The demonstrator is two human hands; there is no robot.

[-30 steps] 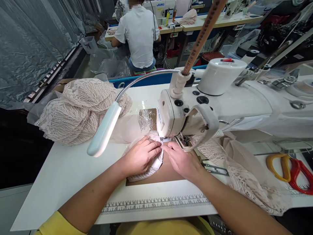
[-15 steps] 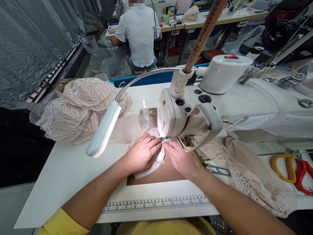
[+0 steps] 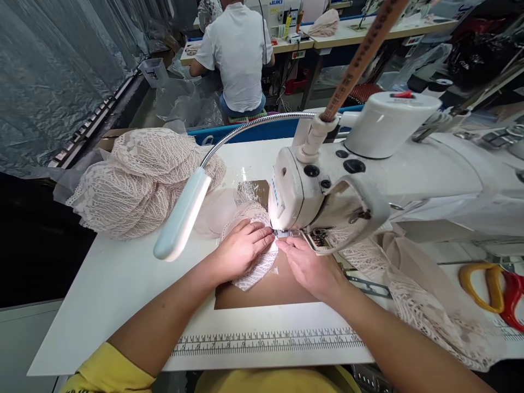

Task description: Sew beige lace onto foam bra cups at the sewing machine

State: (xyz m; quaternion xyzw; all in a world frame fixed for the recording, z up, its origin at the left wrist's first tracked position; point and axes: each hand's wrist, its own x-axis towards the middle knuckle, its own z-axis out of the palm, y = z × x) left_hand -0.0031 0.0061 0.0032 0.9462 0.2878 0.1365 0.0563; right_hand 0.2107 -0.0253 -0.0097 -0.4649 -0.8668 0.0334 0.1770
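Note:
My left hand [image 3: 242,249] lies flat, fingers together, pressing a small white lace piece [image 3: 257,271] onto the brown plate in front of the needle. My right hand [image 3: 308,266] rests beside it, fingertips pinching the lace edge right at the presser foot [image 3: 283,233]. The white sewing machine head [image 3: 323,185] stands directly above both hands. More lace feeds out behind the needle toward the left.
A pile of beige lace [image 3: 139,177] sits at the table's left rear. A gooseneck lamp [image 3: 182,215] hangs over the left side. Lace fabric [image 3: 413,295] drapes at right, near yellow and red scissors [image 3: 493,292]. A printed ruler [image 3: 266,343] runs along the front edge. A person in white [image 3: 239,54] sits beyond.
The lace piece has fed further away under the presser foot, and both hands have followed it slightly forward. The camera view has shifted a little to the left.

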